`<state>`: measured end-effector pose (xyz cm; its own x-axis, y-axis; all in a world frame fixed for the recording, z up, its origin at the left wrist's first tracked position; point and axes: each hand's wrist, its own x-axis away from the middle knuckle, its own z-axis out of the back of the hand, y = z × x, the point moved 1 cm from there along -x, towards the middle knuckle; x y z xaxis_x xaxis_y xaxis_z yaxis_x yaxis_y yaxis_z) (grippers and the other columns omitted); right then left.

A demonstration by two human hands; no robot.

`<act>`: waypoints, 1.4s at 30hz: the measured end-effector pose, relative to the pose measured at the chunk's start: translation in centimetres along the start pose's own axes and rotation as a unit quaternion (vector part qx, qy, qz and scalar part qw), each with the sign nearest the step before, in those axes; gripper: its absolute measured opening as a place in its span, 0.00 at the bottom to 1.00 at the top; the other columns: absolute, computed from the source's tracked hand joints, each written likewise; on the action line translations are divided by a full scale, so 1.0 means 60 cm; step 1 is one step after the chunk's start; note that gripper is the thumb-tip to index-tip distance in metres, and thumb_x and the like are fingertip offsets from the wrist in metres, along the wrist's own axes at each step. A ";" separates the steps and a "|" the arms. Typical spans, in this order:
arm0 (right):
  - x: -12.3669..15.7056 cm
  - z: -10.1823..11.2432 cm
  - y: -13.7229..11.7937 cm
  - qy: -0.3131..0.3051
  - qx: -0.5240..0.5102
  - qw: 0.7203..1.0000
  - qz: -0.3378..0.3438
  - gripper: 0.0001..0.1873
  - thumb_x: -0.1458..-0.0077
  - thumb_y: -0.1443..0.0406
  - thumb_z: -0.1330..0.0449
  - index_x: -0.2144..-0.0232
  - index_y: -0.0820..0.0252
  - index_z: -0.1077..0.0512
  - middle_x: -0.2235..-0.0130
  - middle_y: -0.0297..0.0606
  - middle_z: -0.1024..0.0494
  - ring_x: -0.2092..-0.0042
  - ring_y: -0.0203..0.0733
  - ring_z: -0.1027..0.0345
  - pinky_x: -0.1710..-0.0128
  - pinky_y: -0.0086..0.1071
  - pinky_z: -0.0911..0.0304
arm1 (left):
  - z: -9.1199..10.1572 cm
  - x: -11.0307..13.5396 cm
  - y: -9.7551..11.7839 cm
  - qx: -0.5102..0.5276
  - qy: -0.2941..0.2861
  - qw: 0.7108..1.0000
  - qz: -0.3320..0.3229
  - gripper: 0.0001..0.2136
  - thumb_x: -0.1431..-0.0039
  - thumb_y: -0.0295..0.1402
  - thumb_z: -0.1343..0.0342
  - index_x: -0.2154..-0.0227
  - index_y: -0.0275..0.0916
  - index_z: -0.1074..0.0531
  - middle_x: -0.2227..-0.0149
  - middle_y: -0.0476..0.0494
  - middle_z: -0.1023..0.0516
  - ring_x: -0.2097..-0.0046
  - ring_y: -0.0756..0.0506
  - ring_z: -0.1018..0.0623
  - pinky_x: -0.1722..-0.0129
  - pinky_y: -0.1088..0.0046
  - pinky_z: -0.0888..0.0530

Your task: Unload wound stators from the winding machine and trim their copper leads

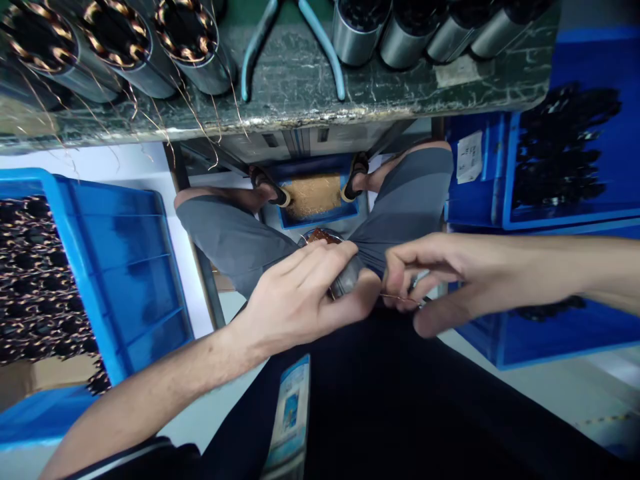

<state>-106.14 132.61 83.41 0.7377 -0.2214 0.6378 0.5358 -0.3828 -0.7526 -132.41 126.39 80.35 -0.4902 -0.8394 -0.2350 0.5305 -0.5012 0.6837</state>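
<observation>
My left hand point(305, 290) is wrapped round a small metal motor stator point(345, 279) with copper windings, held over my lap. My right hand point(440, 280) is closed in a pinch on a thin copper wire point(397, 298) that runs from the stator. The two hands nearly touch. Most of the stator is hidden by my left fingers.
A workbench edge point(300, 113) runs across the top with several wound stators point(115, 40), bare metal cylinders point(400, 33) and blue-handled pliers point(293, 40). A blue crate point(125, 267) of stators stands left, blue bins point(565, 167) of dark parts right, a small blue tray point(315, 197) between my feet.
</observation>
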 end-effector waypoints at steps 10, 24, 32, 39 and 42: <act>-0.008 -0.024 -0.021 0.130 0.420 0.871 0.218 0.12 0.26 0.71 0.46 0.64 0.54 0.31 0.69 0.31 0.27 0.69 0.38 0.36 0.70 0.37 0.53 | -0.035 0.031 -0.006 0.589 -0.223 0.691 0.354 0.18 0.30 0.51 0.38 0.58 0.41 0.28 0.67 0.41 0.13 0.68 0.41 0.13 0.64 0.67 0.18; -0.281 0.165 -0.258 0.463 0.605 0.638 0.110 0.12 0.28 0.68 0.40 0.66 0.66 0.23 0.50 0.55 0.20 0.39 0.59 0.33 0.41 0.46 0.37 | -0.107 0.119 -0.013 0.731 0.002 0.485 0.479 0.25 0.38 0.56 0.32 0.55 0.38 0.26 0.59 0.33 0.10 0.64 0.42 0.10 0.66 0.74 0.18; -0.308 0.187 -0.272 0.488 0.607 0.627 0.016 0.22 0.26 0.56 0.41 0.54 0.73 0.19 0.54 0.66 0.18 0.44 0.72 0.24 0.47 0.62 0.33 | -0.084 0.157 -0.013 0.757 0.171 0.398 0.490 0.23 0.40 0.51 0.29 0.56 0.36 0.23 0.60 0.33 0.10 0.62 0.42 0.10 0.65 0.74 0.16; -0.154 0.087 -0.299 0.537 0.540 0.646 0.041 0.29 0.21 0.55 0.55 0.29 0.65 0.34 0.58 0.62 0.18 0.58 0.61 0.24 0.54 0.53 0.36 | -0.028 0.140 -0.031 0.660 0.242 0.569 0.426 0.21 0.37 0.48 0.27 0.55 0.40 0.28 0.50 0.34 0.11 0.51 0.38 0.10 0.55 0.70 0.16; -0.114 0.085 -0.245 0.591 0.447 0.638 0.207 0.21 0.23 0.50 0.48 0.39 0.48 0.26 0.51 0.53 0.19 0.56 0.57 0.26 0.52 0.53 0.38 | 0.012 0.121 -0.038 0.572 0.243 0.705 0.342 0.19 0.34 0.40 0.27 0.52 0.42 0.30 0.56 0.44 0.14 0.57 0.46 0.14 0.54 0.70 0.18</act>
<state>-116.96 144.35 89.23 0.3500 -0.8619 -0.3668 0.8054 0.4769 -0.3520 -137.68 121.62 77.61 0.0511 -0.9147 0.4009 -0.5131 0.3203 0.7963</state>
